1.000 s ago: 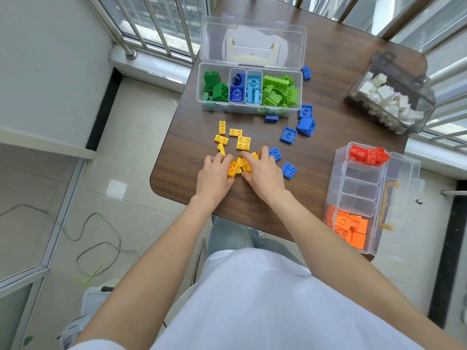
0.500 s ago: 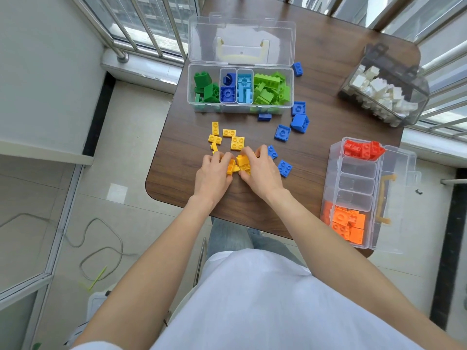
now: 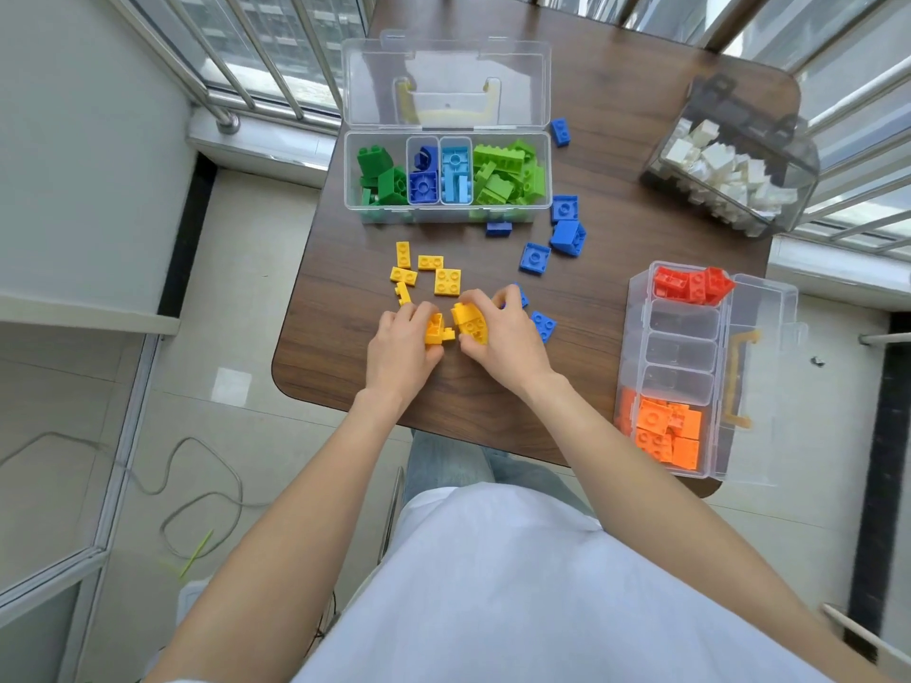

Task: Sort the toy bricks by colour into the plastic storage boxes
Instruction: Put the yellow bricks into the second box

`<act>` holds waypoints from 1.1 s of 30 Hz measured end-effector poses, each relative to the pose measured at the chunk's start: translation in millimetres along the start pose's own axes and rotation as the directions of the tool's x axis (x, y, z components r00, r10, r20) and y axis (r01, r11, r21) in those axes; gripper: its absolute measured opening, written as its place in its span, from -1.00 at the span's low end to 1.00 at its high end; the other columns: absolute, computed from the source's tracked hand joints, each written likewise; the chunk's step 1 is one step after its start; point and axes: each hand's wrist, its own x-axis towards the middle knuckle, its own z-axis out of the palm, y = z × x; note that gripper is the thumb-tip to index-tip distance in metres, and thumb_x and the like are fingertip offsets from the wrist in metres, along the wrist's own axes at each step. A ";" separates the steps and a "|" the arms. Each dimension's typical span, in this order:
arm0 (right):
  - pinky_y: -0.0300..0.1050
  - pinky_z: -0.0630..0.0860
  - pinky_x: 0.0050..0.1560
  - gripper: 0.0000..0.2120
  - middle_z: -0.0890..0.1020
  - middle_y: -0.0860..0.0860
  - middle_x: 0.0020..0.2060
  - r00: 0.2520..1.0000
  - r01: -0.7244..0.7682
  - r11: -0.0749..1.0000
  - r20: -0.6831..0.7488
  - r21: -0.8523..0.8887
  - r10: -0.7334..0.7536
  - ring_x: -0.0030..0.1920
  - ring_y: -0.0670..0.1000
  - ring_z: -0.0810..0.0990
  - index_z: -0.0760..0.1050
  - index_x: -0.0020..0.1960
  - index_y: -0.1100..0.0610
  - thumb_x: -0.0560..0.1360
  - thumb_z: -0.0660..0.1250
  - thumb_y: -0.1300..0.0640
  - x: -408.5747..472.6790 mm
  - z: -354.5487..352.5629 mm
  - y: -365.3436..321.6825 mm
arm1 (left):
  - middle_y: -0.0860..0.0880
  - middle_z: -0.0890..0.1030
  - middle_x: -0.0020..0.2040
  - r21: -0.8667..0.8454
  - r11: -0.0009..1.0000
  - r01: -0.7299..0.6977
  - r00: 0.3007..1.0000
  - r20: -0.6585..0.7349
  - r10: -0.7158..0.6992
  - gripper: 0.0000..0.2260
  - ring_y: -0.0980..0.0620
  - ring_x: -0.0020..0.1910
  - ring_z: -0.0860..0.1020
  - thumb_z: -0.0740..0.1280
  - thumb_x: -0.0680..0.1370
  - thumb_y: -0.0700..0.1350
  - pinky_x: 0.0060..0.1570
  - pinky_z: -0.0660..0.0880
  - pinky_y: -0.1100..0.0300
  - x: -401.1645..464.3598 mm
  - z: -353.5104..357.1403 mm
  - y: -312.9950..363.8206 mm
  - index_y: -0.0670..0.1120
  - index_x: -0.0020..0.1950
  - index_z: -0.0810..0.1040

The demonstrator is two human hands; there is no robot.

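Both hands have lifted yellow bricks: left hand (image 3: pixel 402 350) grip and right hand (image 3: pixel 503 337) grip clamped on them. Yellow bricks (image 3: pixel 426 273) and blue bricks (image 3: pixel 557 234) near the green-brick box (image 3: pixel 446 214) remain unsorted.

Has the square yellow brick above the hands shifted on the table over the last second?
No. The square yellow brick keeps its place beside the small yellow bricks, below the green and blue box.

Yellow bricks (image 3: pixel 447 281) loose on table; others boxed by colour.
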 end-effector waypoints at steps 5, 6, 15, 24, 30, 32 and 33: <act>0.00 0.57 -0.10 -0.63 0.33 -0.01 0.02 0.990 -0.063 0.939 -0.098 0.337 0.102 -0.13 0.03 0.53 0.40 0.22 -0.12 0.44 0.38 0.03 -31.1 -26.0 12.0 | -0.06 0.57 0.04 -0.258 0.965 -0.048 0.995 -0.100 0.023 -0.69 -0.09 0.03 0.50 0.41 0.44 -0.14 -0.03 0.40 0.09 -2.4 -7.6 32.8 -0.08 0.16 0.49; 0.01 0.61 -0.17 -0.63 0.34 0.00 0.01 0.982 -0.081 0.904 -0.122 0.419 0.145 -0.15 0.02 0.54 0.40 0.20 -0.15 0.44 0.39 0.04 -40.7 -34.1 16.1 | -0.04 0.57 0.02 -0.317 0.945 -0.076 0.993 -0.112 0.043 -0.70 -0.07 0.02 0.51 0.42 0.43 -0.14 -0.03 0.41 0.08 -2.9 -9.4 45.2 -0.08 0.14 0.50; -0.13 0.59 -0.39 -0.67 0.56 0.07 -0.03 0.762 -0.204 0.458 -0.153 0.865 0.629 -0.18 -0.09 0.61 0.40 -0.02 -0.21 0.46 0.41 0.19 -132.9 -82.6 113.3 | -0.08 0.57 -0.03 -0.303 0.882 -0.360 0.912 0.086 0.401 -0.71 -0.13 0.00 0.50 0.40 0.44 -0.10 -0.02 0.41 0.05 -11.6 28.0 180.6 -0.07 0.14 0.49; -0.17 0.60 -0.18 -0.75 0.57 0.00 0.06 0.693 -0.434 0.608 -0.184 0.665 0.697 0.02 0.00 0.58 0.46 0.19 0.08 0.53 0.32 0.09 -129.9 -80.8 132.1 | -0.07 0.55 0.08 -0.110 0.896 -0.429 0.878 0.180 0.443 -0.64 -0.07 0.08 0.48 0.38 0.47 -0.08 -0.11 0.35 0.17 -10.3 47.0 204.8 -0.04 0.24 0.42; -0.24 0.35 -0.06 -0.73 0.60 0.11 0.06 0.679 -0.491 0.731 -0.316 0.474 0.662 0.11 0.07 0.54 0.54 0.14 0.16 0.53 0.32 0.02 -129.9 -90.1 132.1 | -0.07 0.52 0.18 -0.029 0.876 -0.482 0.861 0.171 0.480 -0.62 -0.06 0.14 0.44 0.36 0.50 -0.10 -0.03 0.44 0.12 -13.8 49.2 208.8 -0.03 0.29 0.39; -0.24 0.31 -0.08 -0.69 0.60 0.12 0.04 0.694 -0.494 0.772 -0.353 0.401 0.627 0.09 0.07 0.54 0.55 0.12 0.17 0.53 0.32 -0.04 -129.4 -93.8 130.8 | -0.07 0.52 0.19 -0.005 0.868 -0.497 0.855 0.169 0.491 -0.63 -0.07 0.15 0.44 0.35 0.50 -0.10 -0.04 0.46 0.12 -14.3 49.2 209.8 -0.03 0.29 0.39; -0.23 0.32 -0.08 -0.67 0.61 0.12 0.04 0.703 -0.494 0.784 -0.358 0.375 0.614 0.08 0.07 0.54 0.55 0.12 0.17 0.53 0.31 -0.06 -128.6 -94.7 130.0 | -0.07 0.52 0.19 0.007 0.866 -0.501 0.854 0.166 0.493 -0.63 -0.07 0.15 0.44 0.35 0.50 -0.10 -0.04 0.46 0.12 -14.3 49.1 210.0 -0.03 0.29 0.38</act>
